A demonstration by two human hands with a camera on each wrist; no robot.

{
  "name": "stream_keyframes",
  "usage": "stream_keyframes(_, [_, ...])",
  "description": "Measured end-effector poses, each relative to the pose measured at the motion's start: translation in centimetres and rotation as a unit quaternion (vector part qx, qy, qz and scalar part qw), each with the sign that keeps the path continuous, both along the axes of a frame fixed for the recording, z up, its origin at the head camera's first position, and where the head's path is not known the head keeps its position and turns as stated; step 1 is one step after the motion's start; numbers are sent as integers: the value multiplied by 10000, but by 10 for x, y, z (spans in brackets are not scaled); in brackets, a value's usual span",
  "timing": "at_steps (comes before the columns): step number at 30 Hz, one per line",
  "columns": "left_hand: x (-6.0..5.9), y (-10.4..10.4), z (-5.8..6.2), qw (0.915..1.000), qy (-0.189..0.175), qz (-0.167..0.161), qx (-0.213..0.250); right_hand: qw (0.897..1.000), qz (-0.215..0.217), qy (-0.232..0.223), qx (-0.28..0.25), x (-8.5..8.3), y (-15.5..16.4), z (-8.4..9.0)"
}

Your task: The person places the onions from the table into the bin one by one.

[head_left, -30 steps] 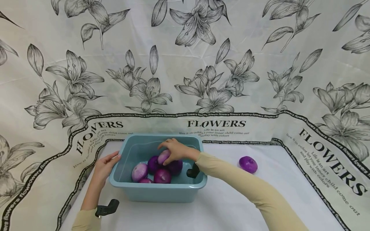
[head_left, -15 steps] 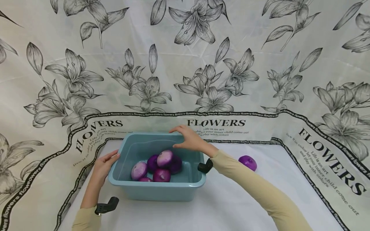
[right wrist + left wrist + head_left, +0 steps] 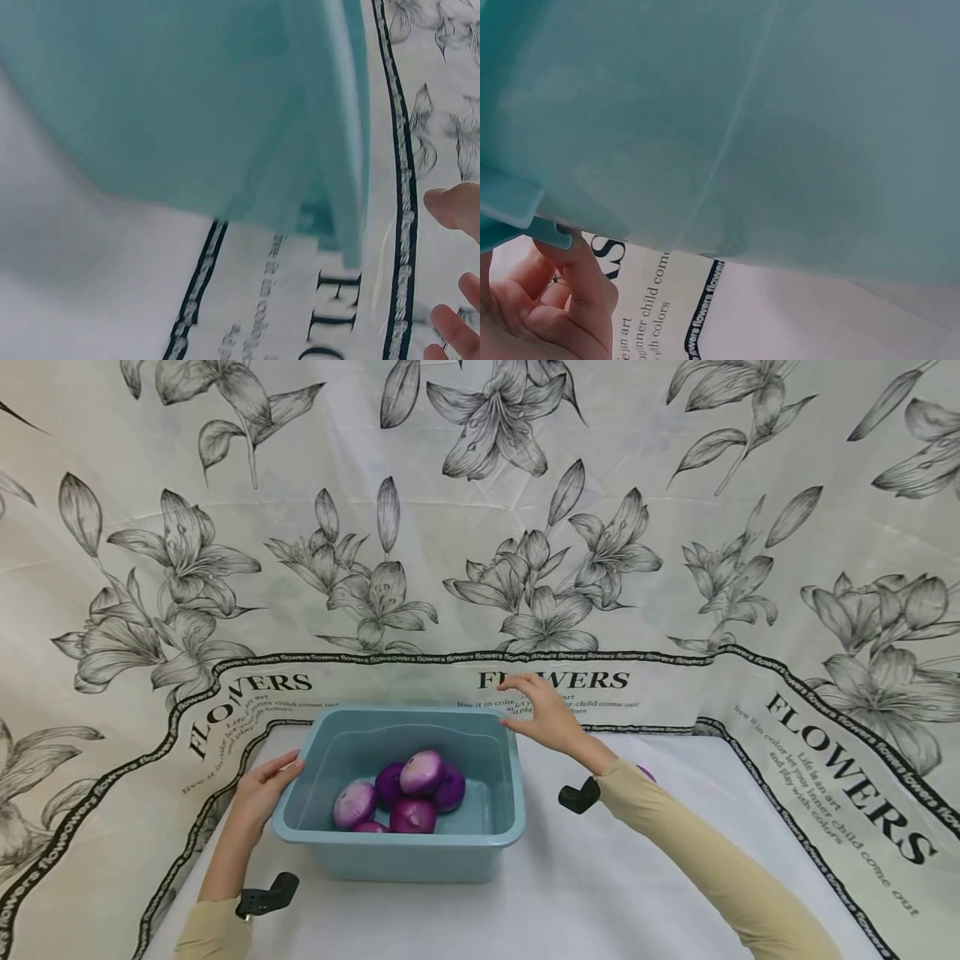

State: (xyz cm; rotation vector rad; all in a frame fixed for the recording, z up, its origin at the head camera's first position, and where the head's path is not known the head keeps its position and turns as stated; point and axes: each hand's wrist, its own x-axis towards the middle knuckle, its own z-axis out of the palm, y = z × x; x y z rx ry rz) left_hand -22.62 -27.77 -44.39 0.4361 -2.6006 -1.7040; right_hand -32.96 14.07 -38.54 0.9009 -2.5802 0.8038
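Note:
A blue-green plastic tub (image 3: 408,860) stands on the white cloth and holds several purple onions (image 3: 412,816). One paler onion (image 3: 422,773) lies on top of the others. At the left rim my left hand (image 3: 258,793) grips the tub; in the left wrist view its curled fingers (image 3: 585,289) reach under the lip. Past the tub's back right corner my right hand (image 3: 546,717) is in the air, thumb and fingers spread and holding nothing. Its fingertips (image 3: 450,206) show at the right edge of the right wrist view, apart from the tub.
Another purple onion (image 3: 646,772) lies on the white cloth (image 3: 600,877) right of the tub, mostly hidden behind the right sleeve (image 3: 690,835). A flower-printed curtain (image 3: 480,568) rises behind and on both sides. Each wrist wears a black camera (image 3: 579,795).
My right hand has let go of the pale onion on the pile and moved up and right, out of the tub. The left hand stays at the rim. The right sleeve now covers most of the loose onion.

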Motion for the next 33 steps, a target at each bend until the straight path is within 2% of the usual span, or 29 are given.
stream_keyframes(6, [0, 1, 0, 10000, -7, 36, 28, 9977, -624, 277, -30, -3, 42, -17])
stream_keyframes(11, [2, -1, 1, 9999, -72, 86, -63, 9946, -971, 367, 21, -4, 75, -36])
stream_keyframes(17, [1, 0, 1, 9999, -54, 61, -75, 9890, -1408, 447, -34, 2, 116, -53])
stream_keyframes(22, [0, 0, 0, 9998, -53, 106, -167, 9812, -1927, 112, 2, 9, 141, -72])
stream_keyframes(27, [-1, 3, 0, 9998, -47, 115, -161, 9708, -2388, -162, 126, 17, 159, -99])
stream_keyframes(33, [0, 0, 0, 9998, -108, 64, -164, 9568, -2814, -729, -58, 21, 171, -125])
